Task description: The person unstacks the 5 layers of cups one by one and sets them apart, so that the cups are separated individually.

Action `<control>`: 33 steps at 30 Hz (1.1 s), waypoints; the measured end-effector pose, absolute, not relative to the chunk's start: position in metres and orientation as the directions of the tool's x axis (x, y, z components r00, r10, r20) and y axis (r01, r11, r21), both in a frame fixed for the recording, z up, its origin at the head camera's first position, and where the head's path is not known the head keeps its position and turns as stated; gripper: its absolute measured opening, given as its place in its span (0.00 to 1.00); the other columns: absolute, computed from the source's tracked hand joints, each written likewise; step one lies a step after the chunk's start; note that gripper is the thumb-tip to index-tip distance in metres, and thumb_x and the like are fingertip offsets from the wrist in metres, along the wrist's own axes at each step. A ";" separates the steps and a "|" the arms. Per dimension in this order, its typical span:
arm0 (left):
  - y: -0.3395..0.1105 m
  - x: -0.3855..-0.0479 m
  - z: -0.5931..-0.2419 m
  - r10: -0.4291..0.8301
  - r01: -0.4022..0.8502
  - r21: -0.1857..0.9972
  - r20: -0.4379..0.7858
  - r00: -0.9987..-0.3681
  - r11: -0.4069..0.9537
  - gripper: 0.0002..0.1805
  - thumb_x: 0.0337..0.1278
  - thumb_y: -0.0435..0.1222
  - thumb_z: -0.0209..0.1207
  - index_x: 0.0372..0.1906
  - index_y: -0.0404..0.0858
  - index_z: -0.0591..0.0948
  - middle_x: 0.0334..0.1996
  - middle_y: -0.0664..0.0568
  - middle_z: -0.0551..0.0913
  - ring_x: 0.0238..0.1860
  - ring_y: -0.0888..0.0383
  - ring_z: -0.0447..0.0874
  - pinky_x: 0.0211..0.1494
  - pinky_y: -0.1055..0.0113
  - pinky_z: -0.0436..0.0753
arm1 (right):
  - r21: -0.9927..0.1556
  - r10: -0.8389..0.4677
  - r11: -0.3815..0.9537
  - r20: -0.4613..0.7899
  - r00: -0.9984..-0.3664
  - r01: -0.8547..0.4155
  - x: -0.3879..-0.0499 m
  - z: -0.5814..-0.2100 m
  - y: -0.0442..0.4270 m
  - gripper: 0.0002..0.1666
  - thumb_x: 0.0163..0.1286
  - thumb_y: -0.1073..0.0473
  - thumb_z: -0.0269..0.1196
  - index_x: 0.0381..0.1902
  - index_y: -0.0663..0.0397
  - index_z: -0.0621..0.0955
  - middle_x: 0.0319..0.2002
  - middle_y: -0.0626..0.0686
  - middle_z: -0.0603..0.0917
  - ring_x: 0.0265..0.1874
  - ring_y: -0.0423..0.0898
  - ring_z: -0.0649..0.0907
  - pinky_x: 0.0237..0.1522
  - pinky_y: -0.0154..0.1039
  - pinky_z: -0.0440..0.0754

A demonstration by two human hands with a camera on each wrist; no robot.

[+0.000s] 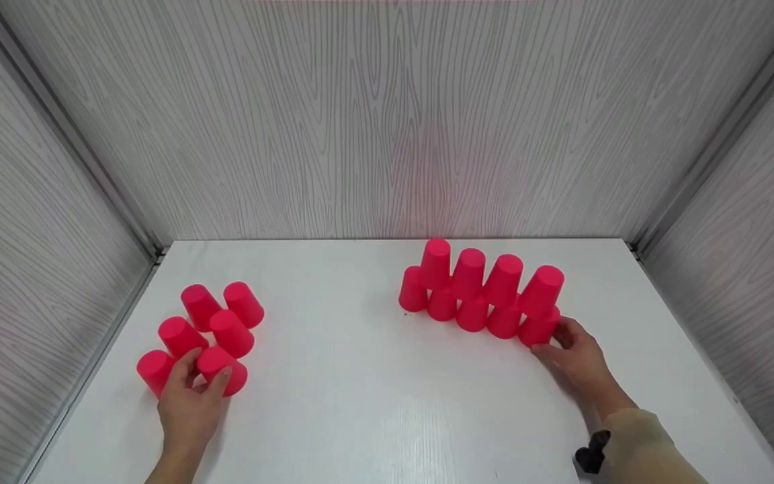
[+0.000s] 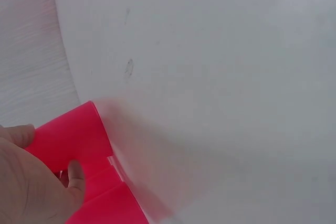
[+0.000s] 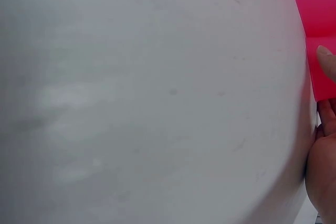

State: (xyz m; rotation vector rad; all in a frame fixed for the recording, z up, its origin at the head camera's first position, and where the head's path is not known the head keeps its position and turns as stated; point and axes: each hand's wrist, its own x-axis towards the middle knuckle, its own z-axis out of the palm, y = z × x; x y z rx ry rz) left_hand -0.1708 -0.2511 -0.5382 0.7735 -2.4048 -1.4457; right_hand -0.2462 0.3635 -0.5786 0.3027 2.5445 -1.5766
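Several upside-down pink cups stand in a group at the left of the head view. My left hand (image 1: 189, 407) grips the nearest cup (image 1: 222, 371) between thumb and fingers; the left wrist view shows this hand (image 2: 39, 182) around a pink cup (image 2: 73, 137). Right of centre, a two-level row has four cups on top, such as the upper cup (image 1: 541, 290), over several below. My right hand (image 1: 578, 363) holds the lower cup at the row's right end (image 1: 538, 328) by its sides; in the right wrist view, the thumb of that hand (image 3: 323, 166) lies on the end cup (image 3: 321, 80).
The white table (image 1: 360, 403) stretches between the two groups of cups. Grey wood-patterned panels (image 1: 373, 121) rise behind it and on both sides. A small black object (image 1: 592, 454) is at the right sleeve (image 1: 649, 447).
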 end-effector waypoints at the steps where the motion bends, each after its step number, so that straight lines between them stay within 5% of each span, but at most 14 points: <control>1: -0.251 -0.171 -0.538 -0.545 -0.320 0.870 -0.072 -0.836 0.375 0.52 0.58 0.37 0.77 0.83 0.38 0.60 0.75 0.36 0.67 0.73 0.32 0.68 0.65 0.39 0.80 | -0.869 0.101 0.432 -0.217 -0.971 0.240 -0.246 -0.579 0.364 0.56 0.67 0.41 0.76 0.83 0.48 0.60 0.79 0.58 0.67 0.79 0.62 0.64 0.70 0.53 0.76; 12: -0.254 -0.164 -0.526 -0.521 -0.309 0.850 -0.048 -0.852 0.427 0.56 0.57 0.39 0.78 0.85 0.41 0.57 0.78 0.37 0.65 0.75 0.31 0.65 0.66 0.38 0.78 | -0.870 0.091 0.443 -0.195 -0.977 0.215 -0.245 -0.579 0.362 0.53 0.69 0.45 0.75 0.82 0.51 0.61 0.78 0.59 0.67 0.79 0.62 0.65 0.71 0.54 0.75; 20: -0.238 -0.161 -0.491 -0.454 -0.061 0.845 0.223 -0.862 0.531 0.46 0.57 0.35 0.77 0.79 0.38 0.68 0.72 0.41 0.74 0.70 0.37 0.73 0.63 0.37 0.82 | -0.876 0.108 0.422 -0.208 -0.972 0.234 -0.246 -0.579 0.362 0.52 0.69 0.44 0.75 0.81 0.47 0.62 0.77 0.57 0.68 0.79 0.61 0.65 0.70 0.52 0.76; 26: -0.212 -0.178 -0.464 -0.353 0.083 0.844 0.309 -0.883 0.530 0.40 0.59 0.38 0.77 0.75 0.40 0.74 0.67 0.47 0.80 0.67 0.48 0.77 0.57 0.74 0.80 | -0.883 0.108 0.400 -0.220 -0.969 0.245 -0.247 -0.580 0.364 0.53 0.68 0.43 0.76 0.82 0.48 0.62 0.77 0.57 0.68 0.79 0.61 0.65 0.71 0.54 0.75; 28: -0.202 -0.187 -0.457 -0.303 0.126 0.841 0.323 -0.897 0.526 0.39 0.59 0.38 0.76 0.74 0.40 0.75 0.67 0.48 0.81 0.67 0.49 0.78 0.55 0.79 0.78 | -0.884 0.105 0.398 -0.222 -0.969 0.246 -0.247 -0.579 0.364 0.54 0.68 0.43 0.76 0.82 0.48 0.61 0.78 0.57 0.68 0.79 0.61 0.64 0.71 0.54 0.75; 33: -0.168 -0.217 -0.443 -0.157 0.244 0.839 0.358 -0.920 0.486 0.37 0.61 0.40 0.76 0.74 0.39 0.75 0.67 0.47 0.81 0.68 0.50 0.79 0.65 0.61 0.81 | -0.885 0.094 0.402 -0.214 -0.972 0.233 -0.246 -0.579 0.363 0.54 0.68 0.45 0.76 0.82 0.49 0.61 0.78 0.58 0.67 0.79 0.61 0.64 0.71 0.53 0.75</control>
